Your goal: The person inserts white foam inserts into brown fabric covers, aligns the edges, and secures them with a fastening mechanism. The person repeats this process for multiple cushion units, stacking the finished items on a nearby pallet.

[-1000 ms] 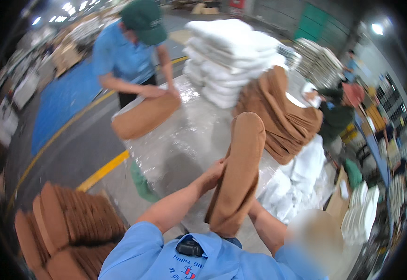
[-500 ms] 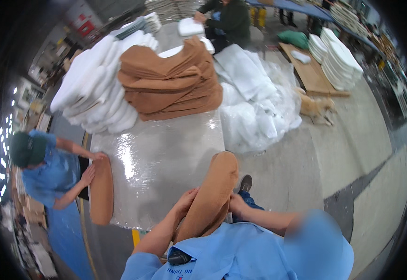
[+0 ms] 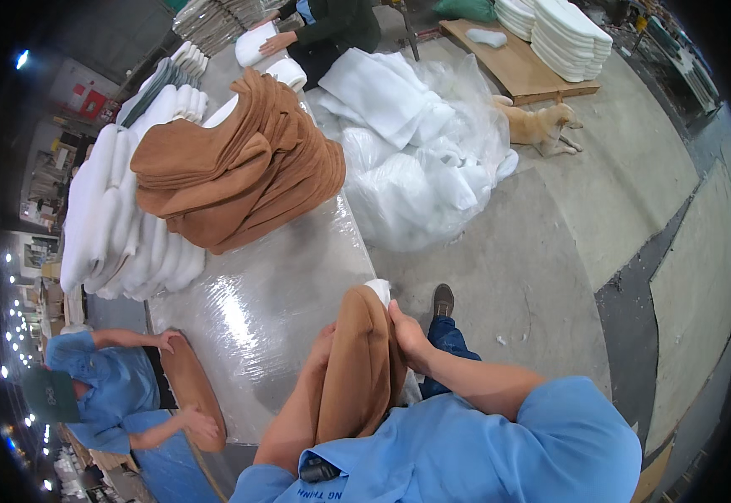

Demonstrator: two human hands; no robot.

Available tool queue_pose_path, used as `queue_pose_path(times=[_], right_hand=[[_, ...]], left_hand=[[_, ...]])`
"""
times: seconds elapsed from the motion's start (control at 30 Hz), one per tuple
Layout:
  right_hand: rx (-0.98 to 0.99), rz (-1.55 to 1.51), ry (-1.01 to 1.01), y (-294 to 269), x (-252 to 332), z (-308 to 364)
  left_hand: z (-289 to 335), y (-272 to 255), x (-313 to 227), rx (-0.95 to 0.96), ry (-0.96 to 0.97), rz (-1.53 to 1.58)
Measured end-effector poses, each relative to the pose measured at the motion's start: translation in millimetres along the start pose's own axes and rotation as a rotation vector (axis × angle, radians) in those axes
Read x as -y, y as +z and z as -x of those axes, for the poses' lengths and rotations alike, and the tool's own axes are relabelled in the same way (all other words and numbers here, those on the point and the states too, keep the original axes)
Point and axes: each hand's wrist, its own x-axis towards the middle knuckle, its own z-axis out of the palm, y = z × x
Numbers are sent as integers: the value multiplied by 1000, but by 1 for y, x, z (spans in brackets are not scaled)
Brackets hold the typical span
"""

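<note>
A long brown cloth cushion cover [image 3: 357,360] stands upright against my body at the table's near edge, its far end rounded and creased. A bit of white padding [image 3: 379,290] shows at that far end, beside my right thumb. My left hand [image 3: 323,348] is closed on the cover's left side, with its fingertips partly hidden by the cloth. My right hand [image 3: 410,337] grips the right edge by the white padding, thumb on top and fingers out of sight behind.
A plastic-wrapped table [image 3: 277,302] carries a pile of brown covers [image 3: 239,168] and white padding stacks [image 3: 122,218]. Bagged white padding [image 3: 420,176] lies to the right, near a dog [image 3: 537,126]. A co-worker [image 3: 114,377] at left handles another brown piece [image 3: 193,390]; another person [image 3: 332,38] works at the back.
My right hand has moved up to the cover's far end, where white padding now shows. The cover stands more upright. The view has turned, and the left co-worker's near hand has slid along their piece.
</note>
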Motion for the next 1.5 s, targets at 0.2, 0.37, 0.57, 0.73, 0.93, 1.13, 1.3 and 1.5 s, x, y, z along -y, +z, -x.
queue_pose_path(times=[0.2,0.37,0.57,0.73,0.93,1.13,1.3,1.5], right_hand=[[280,78,525,-35,38,2],[359,-159,418,-38,52,9],[271,-340,-109,-68,28,18],[61,-100,91,-20,49,8],[-140,310,-127,-11,14,-12],[-153,828,-366,-19,-5,3],[-85,981,-438,-21,-8,12],[-52,1055,-471,-20,-12,16]], left_hand=[[0,2,17,-62,113,-68],[-6,4,27,-86,151,-128],[4,20,33,-160,236,42],[0,20,22,-167,179,-6],[-2,36,5,-154,188,28],[-29,41,15,-197,227,-45],[-41,50,5,-168,244,-8],[-57,48,5,-129,230,-18]])
